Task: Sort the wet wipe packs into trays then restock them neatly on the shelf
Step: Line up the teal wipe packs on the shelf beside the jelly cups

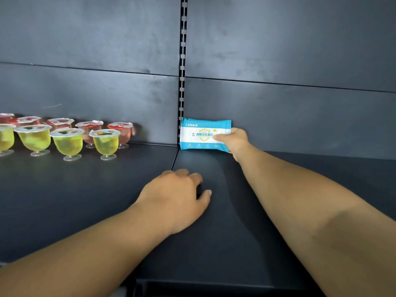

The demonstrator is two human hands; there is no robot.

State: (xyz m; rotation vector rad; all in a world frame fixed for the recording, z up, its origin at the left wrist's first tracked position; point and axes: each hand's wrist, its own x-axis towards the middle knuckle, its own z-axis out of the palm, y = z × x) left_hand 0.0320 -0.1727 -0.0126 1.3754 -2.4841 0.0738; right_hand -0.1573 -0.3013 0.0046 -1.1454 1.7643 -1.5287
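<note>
- Jelly cups (68, 138) parked at 9 o'clock on the left bay, two rows, red behind yellow. Not part of the job.
- Left hand (177, 198) at 6 o'clock, palm down on the dark shelf (225, 232), fingers loosely curled, holding nothing. Well apart from the pack.
- Wet wipe pack (203, 133) dead centre, standing on its long edge, long axis running 9 to 3, left end tucked into the corner by the slotted upright (182, 61), back against the rear panel.
- Right hand (233, 141) at the pack's 3 o'clock end, thumb on the front face, fingers wrapped behind, pinching it. Clearly the nearer hand.
- Probably just needs letting go, more packs lining up toward 3 o'clock.
</note>
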